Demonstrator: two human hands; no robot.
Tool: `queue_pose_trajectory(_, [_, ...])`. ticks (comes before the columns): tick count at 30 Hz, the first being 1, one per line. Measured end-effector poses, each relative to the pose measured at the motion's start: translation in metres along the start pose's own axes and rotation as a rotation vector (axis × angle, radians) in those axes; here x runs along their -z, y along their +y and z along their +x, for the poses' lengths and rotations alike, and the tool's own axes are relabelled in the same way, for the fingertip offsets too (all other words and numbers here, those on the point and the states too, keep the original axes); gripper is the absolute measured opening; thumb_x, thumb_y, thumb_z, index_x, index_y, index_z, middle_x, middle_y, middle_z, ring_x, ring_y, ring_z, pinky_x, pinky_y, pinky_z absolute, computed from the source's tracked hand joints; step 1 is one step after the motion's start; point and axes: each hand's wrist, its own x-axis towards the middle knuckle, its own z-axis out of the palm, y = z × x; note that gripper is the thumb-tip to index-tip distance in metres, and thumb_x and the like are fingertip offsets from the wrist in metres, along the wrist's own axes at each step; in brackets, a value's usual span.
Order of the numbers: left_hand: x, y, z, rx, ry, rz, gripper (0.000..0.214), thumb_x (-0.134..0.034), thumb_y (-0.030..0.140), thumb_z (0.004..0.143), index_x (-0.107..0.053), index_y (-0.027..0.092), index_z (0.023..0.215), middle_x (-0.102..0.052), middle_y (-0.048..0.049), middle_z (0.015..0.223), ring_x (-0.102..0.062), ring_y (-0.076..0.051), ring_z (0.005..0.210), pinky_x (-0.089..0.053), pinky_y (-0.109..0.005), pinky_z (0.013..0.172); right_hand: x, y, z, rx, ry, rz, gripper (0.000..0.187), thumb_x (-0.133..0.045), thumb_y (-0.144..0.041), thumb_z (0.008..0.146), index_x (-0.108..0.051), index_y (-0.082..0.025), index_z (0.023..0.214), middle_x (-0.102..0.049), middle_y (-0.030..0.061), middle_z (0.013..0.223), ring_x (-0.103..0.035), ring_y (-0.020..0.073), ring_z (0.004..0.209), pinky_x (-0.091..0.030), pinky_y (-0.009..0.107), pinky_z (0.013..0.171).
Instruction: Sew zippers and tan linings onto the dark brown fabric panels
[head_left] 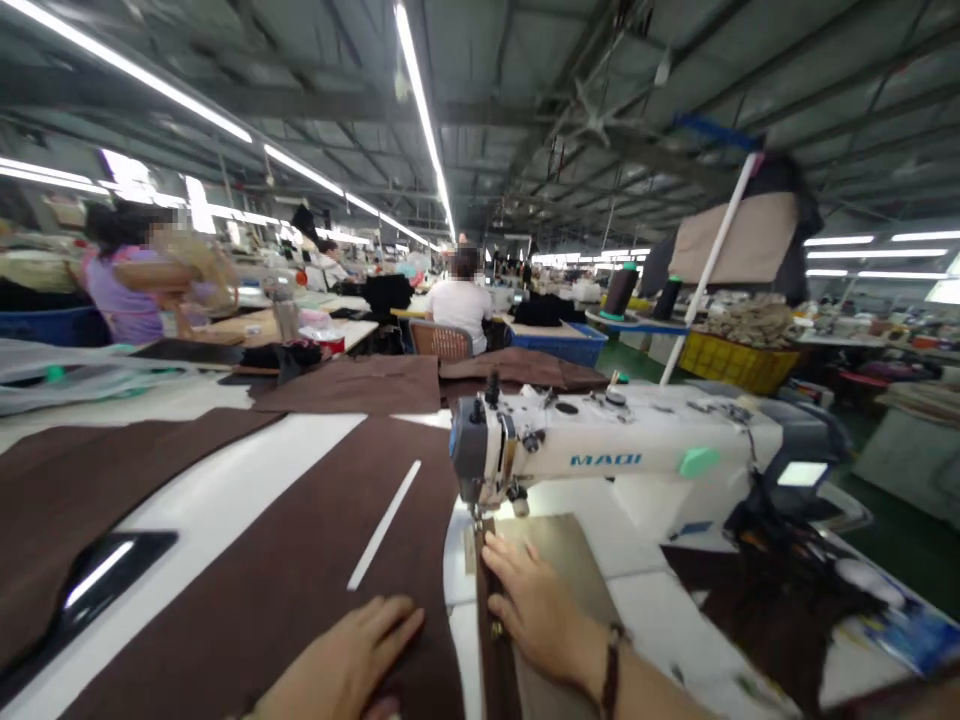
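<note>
My left hand [352, 650] lies on a large brown fabric panel [300, 550], fingers stretched out and holding nothing. A thin white strip [384, 525] rests on that panel just ahead of it. My right hand [536, 600], with a dark band at the wrist, presses flat on a narrow brown fabric piece [495, 680] and the olive-beige piece [577, 560] beside it. The far end of the brown strip reaches the needle area of a white sewing machine [622, 440]. A small shiny zipper pull [496, 629] shows on the strip.
A dark phone-like slab [112, 580] lies at the left between brown panels. More brown fabric [360, 385] is spread behind the machine. A white pole [709, 270] rises at the right near thread cones [621, 292]. Other people work farther off, one in a white shirt [459, 312].
</note>
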Motion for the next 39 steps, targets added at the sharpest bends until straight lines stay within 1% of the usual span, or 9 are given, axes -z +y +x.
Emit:
queue_pose_trajectory(2, [0.019, 0.008, 0.004, 0.043, -0.097, -0.088, 0.052, -0.055, 0.016, 0.074, -0.048, 0.016, 0.125, -0.052, -0.0117, 0.122, -0.052, -0.026, 0.108, -0.045, -0.036, 0.095, 0.007, -0.006, -0.002, -0.004, -0.013, -0.008, 0.047, -0.042, -0.024, 0.088, -0.037, -0.015, 0.134, -0.030, 0.0071, 0.142, -0.023, 0.0186, 0.132, -0.018, 0.046, 0.110])
queue_pose_trajectory(4, [0.030, 0.010, 0.011, 0.024, -0.132, -0.189, 0.049, -0.052, 0.015, 0.075, -0.049, 0.018, 0.124, -0.049, -0.0107, 0.121, -0.049, -0.025, 0.110, -0.041, -0.039, 0.097, 0.005, -0.004, -0.001, 0.000, -0.028, -0.025, 0.047, -0.042, -0.024, 0.088, -0.036, -0.014, 0.133, -0.028, 0.0077, 0.143, -0.022, 0.0182, 0.133, -0.016, 0.046, 0.111])
queue_pose_trajectory(7, [0.033, 0.006, 0.019, 0.026, -0.132, -0.277, 0.036, -0.043, 0.019, 0.085, -0.053, 0.021, 0.120, -0.049, -0.0086, 0.117, -0.049, -0.023, 0.106, -0.042, -0.039, 0.094, 0.000, 0.001, 0.000, -0.007, -0.050, -0.044, 0.047, -0.042, -0.023, 0.088, -0.035, -0.013, 0.133, -0.027, 0.0077, 0.143, -0.022, 0.0184, 0.133, -0.018, 0.046, 0.110])
queue_pose_trajectory(11, [0.036, 0.005, 0.026, 0.035, -0.166, -0.402, 0.035, -0.033, 0.026, 0.093, -0.050, 0.021, 0.123, -0.048, -0.0076, 0.118, -0.049, -0.019, 0.107, -0.042, -0.032, 0.095, 0.000, 0.000, 0.000, -0.005, -0.059, -0.066, 0.047, -0.042, -0.023, 0.088, -0.034, -0.013, 0.134, -0.027, 0.0076, 0.143, -0.021, 0.0191, 0.133, -0.019, 0.047, 0.110])
queue_pose_trajectory(14, [0.039, 0.010, 0.036, 0.046, -0.182, -0.465, 0.038, -0.030, 0.030, 0.095, -0.044, 0.019, 0.128, -0.044, -0.0073, 0.129, -0.045, -0.018, 0.116, -0.038, -0.031, 0.100, 0.002, 0.000, 0.000, 0.006, -0.056, -0.069, 0.047, -0.041, -0.024, 0.089, -0.033, -0.013, 0.134, -0.027, 0.0074, 0.143, -0.021, 0.0191, 0.133, -0.018, 0.047, 0.110])
queue_pose_trajectory(19, [0.039, 0.018, 0.058, 0.025, -0.252, -0.419, 0.040, -0.030, 0.031, 0.094, -0.045, 0.015, 0.127, -0.041, -0.0085, 0.135, -0.040, -0.020, 0.123, -0.034, -0.035, 0.104, 0.000, 0.002, 0.000, 0.019, -0.050, -0.065, 0.050, -0.037, -0.018, 0.085, -0.034, -0.012, 0.134, -0.027, 0.0074, 0.143, -0.021, 0.0181, 0.133, -0.018, 0.047, 0.110])
queue_pose_trajectory(29, [0.042, 0.023, 0.079, 0.056, -0.281, -0.368, 0.040, -0.031, 0.027, 0.093, -0.046, 0.012, 0.127, -0.045, -0.0087, 0.132, -0.045, -0.020, 0.119, -0.037, -0.033, 0.101, 0.000, 0.005, -0.002, 0.037, -0.080, -0.061, 0.070, -0.034, -0.005, 0.067, -0.030, -0.010, 0.137, -0.023, 0.0075, 0.145, -0.016, 0.0164, 0.134, -0.016, 0.046, 0.111])
queue_pose_trajectory(33, [0.043, 0.020, 0.083, 0.063, -0.270, -0.427, 0.040, -0.031, 0.027, 0.092, -0.047, 0.009, 0.124, -0.047, -0.0096, 0.130, -0.045, -0.020, 0.119, -0.036, -0.032, 0.102, -0.001, 0.005, -0.001, 0.029, -0.102, -0.058, 0.063, -0.035, -0.010, 0.074, -0.030, -0.011, 0.137, -0.023, 0.0074, 0.145, -0.016, 0.0178, 0.135, -0.014, 0.046, 0.111])
queue_pose_trajectory(39, [0.047, 0.016, 0.084, 0.077, -0.159, -0.567, 0.041, -0.029, 0.030, 0.093, -0.047, 0.011, 0.124, -0.054, -0.0070, 0.123, -0.052, -0.017, 0.111, -0.040, -0.030, 0.098, 0.000, 0.004, 0.000, 0.041, -0.114, -0.066, 0.056, -0.036, -0.014, 0.081, -0.034, -0.015, 0.136, -0.024, 0.0082, 0.144, -0.018, 0.0204, 0.134, -0.015, 0.047, 0.110])
